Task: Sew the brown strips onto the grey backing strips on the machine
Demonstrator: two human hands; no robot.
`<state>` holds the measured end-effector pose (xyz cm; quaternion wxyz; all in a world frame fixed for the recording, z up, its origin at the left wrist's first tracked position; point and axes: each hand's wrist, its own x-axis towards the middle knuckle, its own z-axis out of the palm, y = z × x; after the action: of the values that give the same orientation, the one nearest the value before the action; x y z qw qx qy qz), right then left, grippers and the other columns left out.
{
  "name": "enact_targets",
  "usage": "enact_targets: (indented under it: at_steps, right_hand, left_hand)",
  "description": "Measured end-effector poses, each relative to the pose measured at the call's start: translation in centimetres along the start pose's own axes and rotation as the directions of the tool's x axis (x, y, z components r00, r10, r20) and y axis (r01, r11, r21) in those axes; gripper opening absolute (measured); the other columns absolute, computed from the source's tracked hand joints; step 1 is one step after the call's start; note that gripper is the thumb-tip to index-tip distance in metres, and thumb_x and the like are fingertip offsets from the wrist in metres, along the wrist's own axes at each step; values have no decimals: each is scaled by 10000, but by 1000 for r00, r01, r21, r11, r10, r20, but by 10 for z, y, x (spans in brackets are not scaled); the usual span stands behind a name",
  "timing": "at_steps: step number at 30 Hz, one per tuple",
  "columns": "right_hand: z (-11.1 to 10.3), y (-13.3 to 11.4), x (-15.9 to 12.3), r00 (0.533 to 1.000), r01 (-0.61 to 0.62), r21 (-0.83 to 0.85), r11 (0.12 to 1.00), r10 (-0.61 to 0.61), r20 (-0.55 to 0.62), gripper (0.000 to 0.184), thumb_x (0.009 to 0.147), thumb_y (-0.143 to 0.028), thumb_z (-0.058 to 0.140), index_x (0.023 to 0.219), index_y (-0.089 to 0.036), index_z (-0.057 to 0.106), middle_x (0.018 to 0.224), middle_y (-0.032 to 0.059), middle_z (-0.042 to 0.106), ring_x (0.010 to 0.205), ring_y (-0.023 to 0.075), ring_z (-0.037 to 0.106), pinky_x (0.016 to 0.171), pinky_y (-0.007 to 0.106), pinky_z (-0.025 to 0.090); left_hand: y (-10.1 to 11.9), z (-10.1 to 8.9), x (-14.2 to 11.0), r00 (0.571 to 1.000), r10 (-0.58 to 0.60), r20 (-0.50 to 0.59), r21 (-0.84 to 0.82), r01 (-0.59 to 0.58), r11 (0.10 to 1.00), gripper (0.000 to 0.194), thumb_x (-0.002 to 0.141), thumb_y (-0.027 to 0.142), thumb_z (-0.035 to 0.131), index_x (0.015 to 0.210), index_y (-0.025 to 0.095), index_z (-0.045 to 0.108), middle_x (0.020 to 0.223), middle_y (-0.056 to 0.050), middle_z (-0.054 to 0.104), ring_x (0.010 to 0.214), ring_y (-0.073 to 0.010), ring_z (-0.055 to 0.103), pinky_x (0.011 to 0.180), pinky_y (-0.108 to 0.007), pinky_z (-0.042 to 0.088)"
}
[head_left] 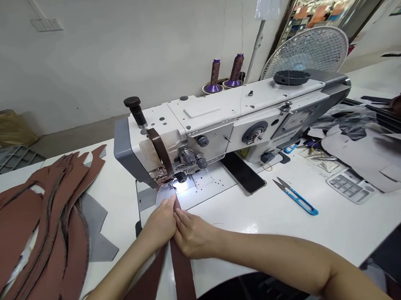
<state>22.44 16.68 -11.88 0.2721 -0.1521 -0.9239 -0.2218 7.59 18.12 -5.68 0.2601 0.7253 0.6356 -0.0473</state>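
A sewing machine [199, 127] stands on the white table, its lamp lighting the needle area. Under its presser foot [169, 186] runs a reddish-brown strip [184, 276], which hangs down toward me over the table's front. A second brown piece with a pale underside [145, 285] lies left of the strip. My left hand [161, 221] presses on the material just in front of the foot, fingers together. Close beside it, my right hand [194, 233] pinches the edge of the brown strip. Its fingertips partly hide the strip.
Stacked brown cut pieces [46, 220] cover the table's left. Right of the needle area lie a black phone [244, 172] and blue thread snips [296, 196]. Pale scraps [358, 155] lie further right. Two thread spools [215, 75] and a white fan [309, 50] stand behind the machine.
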Motion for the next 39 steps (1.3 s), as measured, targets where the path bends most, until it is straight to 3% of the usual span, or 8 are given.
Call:
enact_targets:
  at_steps: [4,9,13,20,30,39]
  right_hand:
    - [-13,-11,-2,999,10,25,1000,-9,-34,253,821,-75,462,911,39,671,918,277,695,855,354,699,738,485,577]
    - [-17,-13,1,1000,27,-3,1000,-27,3,284,816,-81,457,948,56,668,959,311,678,891,373,691,745,508,564]
    - [-17,-11,2,999,44,7,999,-44,24,270,823,-68,464,954,66,658,969,332,667,881,364,692,769,522,559]
    - [-17,-10,2,1000,22,56,998,-22,-9,254,823,-62,440,873,15,677,868,291,686,781,336,692,655,467,563]
    - [-14,-11,1,1000,29,65,997,-28,-11,231,816,-50,450,855,1,672,843,267,690,762,320,680,709,490,556]
    - [-17,-9,5,995,1,76,997,6,-101,225,772,-35,448,755,-16,672,764,247,684,691,315,674,619,444,547]
  left_hand:
    - [-2,5,-23,996,4,90,2,-4,1000,610,885,92,336,1495,106,306,1458,-152,462,1258,-237,530,1046,-346,415]
    - [7,9,-41,989,-9,151,108,-7,994,621,890,92,322,1509,120,296,1418,-173,494,1202,-269,571,1011,-391,451]
    - [11,8,-39,987,-4,159,107,-13,994,624,884,74,336,1505,141,317,1442,-162,475,1236,-244,548,1043,-350,423]
    - [8,9,-38,987,23,161,78,-36,996,644,871,56,323,1509,139,310,1418,-161,500,1232,-247,552,1052,-360,422]
    - [-2,18,-37,995,52,87,-2,-52,999,624,879,93,320,1503,96,296,1456,-157,472,1266,-240,532,1081,-376,406]
    - [-2,9,-33,992,-17,121,-89,28,996,647,875,113,354,1515,94,268,1515,-118,402,1319,-240,489,1105,-373,387]
